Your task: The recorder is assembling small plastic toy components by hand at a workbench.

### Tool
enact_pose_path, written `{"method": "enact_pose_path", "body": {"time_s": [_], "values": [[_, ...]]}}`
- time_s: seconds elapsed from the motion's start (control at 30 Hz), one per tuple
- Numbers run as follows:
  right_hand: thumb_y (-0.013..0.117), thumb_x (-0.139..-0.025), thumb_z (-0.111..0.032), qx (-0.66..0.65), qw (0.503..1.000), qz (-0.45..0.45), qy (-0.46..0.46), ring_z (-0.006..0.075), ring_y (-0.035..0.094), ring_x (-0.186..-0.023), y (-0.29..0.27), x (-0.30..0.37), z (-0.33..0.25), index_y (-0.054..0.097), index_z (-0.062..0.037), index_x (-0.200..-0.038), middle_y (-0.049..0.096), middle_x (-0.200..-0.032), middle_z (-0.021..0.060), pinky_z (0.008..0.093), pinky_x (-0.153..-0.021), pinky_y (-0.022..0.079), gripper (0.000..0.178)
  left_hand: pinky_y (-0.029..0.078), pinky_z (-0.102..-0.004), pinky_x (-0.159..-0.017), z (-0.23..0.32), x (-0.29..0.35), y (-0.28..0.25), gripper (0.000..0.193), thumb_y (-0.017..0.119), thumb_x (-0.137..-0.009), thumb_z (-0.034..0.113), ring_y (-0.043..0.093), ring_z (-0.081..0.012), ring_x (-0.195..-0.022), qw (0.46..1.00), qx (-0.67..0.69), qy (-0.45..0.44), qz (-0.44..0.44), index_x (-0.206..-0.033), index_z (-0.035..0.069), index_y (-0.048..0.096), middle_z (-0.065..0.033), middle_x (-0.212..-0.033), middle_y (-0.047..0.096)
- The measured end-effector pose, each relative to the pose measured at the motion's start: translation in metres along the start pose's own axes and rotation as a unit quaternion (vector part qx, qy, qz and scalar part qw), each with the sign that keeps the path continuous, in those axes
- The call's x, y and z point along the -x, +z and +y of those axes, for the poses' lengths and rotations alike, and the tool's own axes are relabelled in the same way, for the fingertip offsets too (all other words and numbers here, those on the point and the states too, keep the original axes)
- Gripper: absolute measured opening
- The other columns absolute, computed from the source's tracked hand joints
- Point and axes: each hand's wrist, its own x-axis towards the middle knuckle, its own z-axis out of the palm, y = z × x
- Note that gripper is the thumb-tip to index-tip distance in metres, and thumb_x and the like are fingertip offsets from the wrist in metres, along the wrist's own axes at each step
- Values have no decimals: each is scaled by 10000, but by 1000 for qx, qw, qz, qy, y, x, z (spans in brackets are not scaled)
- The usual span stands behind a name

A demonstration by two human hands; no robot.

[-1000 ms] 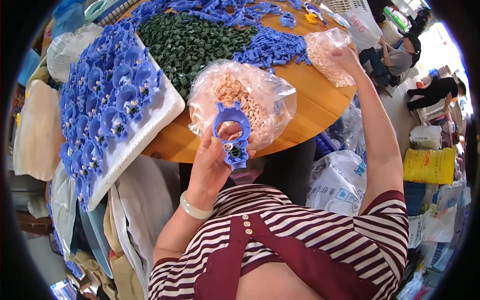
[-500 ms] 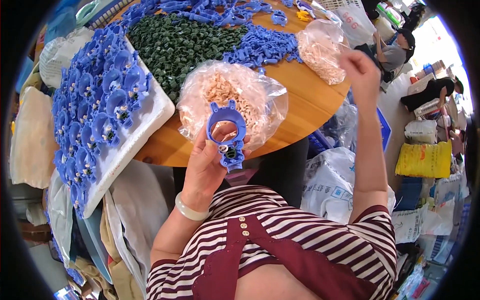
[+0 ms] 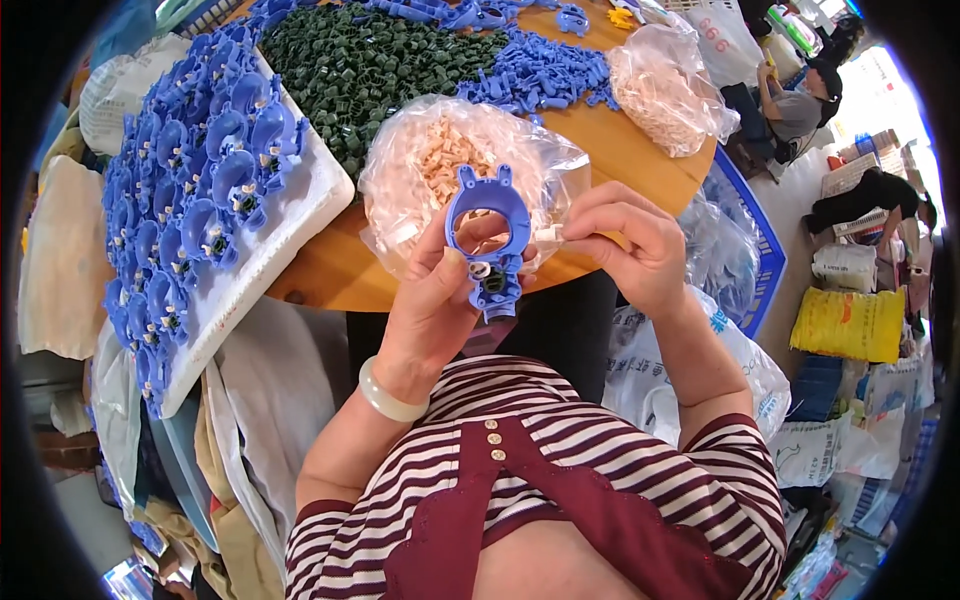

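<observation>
My left hand [image 3: 432,305] is closed around a blue plastic figure part [image 3: 518,215] with a round ring, two small ears and a narrow body below. A dark green piece [image 3: 494,280] and a whitish bit are fitted in that body. Close to the ring's right side, my right hand [image 3: 632,245] pinches a small pale plastic piece [image 3: 549,234] between thumb and fingertips. Behind the blue part, an opened clear bag [image 3: 450,160] of small peach-coloured pieces lies on the table.
On the round wooden table [image 3: 640,150] lie heaps of dark green pieces [image 3: 370,75] and small blue pieces [image 3: 545,70]. A second bag [image 3: 660,95] of pale pieces stands right. At left, a white foam board [image 3: 310,200] carries many blue parts. Other people sit far right.
My right hand has come down and left from beside the right-hand bag, reaching the blue part with a pale piece in its fingers. My left hand has shifted slightly right and up.
</observation>
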Motion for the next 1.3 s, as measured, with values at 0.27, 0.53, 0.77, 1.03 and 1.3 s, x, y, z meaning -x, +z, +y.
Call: {"method": "enact_pose_path", "body": {"time_s": [0.27, 0.53, 0.77, 1.03, 1.3], "values": [[680, -712, 29, 67, 996, -3, -58, 191, 621, -738, 9, 2, -3, 626, -13, -803, 631, -841, 91, 251, -641, 481, 114, 510, -399, -830, -2, -1, -5, 633, 642, -838, 267, 577, -265, -1018, 1000, 10, 10, 0, -1364, 96, 336, -87, -1210, 523], [689, -707, 28, 81, 994, -6, -69, 191, 626, -731, 14, 1, -8, 630, -11, -813, 635, -828, 97, 251, -634, 486, 127, 514, -387, -822, -3, -1, -8, 637, 651, -831, 259, 585, -256, -1000, 1000, 19, 8, -1, -1364, 101, 341, -70, -1186, 535], [693, -704, 39, 15, 1000, -8, -11, 180, 619, -755, 16, 2, -6, 624, -3, -818, 629, -845, 96, 253, -667, 481, 140, 517, -391, -821, -4, -1, -8, 626, 649, -832, 255, 581, -237, -1005, 1000, 24, 9, 7, -1360, 103, 349, -71, -1184, 534], [690, -708, 57, -42, 998, -32, 28, 168, 592, -791, 14, 0, -4, 604, 10, -809, 609, -856, 94, 253, -720, 462, 141, 524, -394, -818, -5, -1, -10, 618, 641, -837, 274, 556, -236, -1048, 1000, 16, 2, 13, -1354, 97, 352, -75, -1197, 524], [647, -746, 72, -143, 980, -39, 132, 152, 583, -837, 12, 0, -7, 624, 41, -887, 608, -908, 99, 240, -734, 467, 147, 523, -386, -824, -5, 0, -10, 642, 651, -828, 284, 556, -240, -1051, 1000, 15, -5, 3, -1358, 94, 343, -75, -1197, 525]]}}
